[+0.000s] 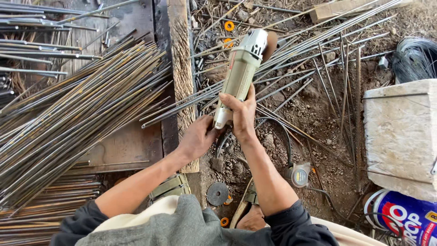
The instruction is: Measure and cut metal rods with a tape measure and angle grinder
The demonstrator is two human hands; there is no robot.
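A pale green angle grinder (240, 73) points away from me, its disc end resting over a bundle of thin steel rods (291, 50) that crosses the dirt ground. My right hand (243, 114) grips the rear of the grinder's body. At the tail of the tool, where the black cord (282, 132) comes out, my left hand (196, 137) touches it from the left side. Both forearms reach forward from dark sleeves.
A large pile of rusty rods (77, 109) lies on wooden boards at left. A wooden plank (182, 68) runs up the middle. A concrete block (400, 132) and a blue can (405, 218) sit at right. A spare grinding disc (217, 193), a tape measure (299, 175) and a wire coil (415, 57) lie about.
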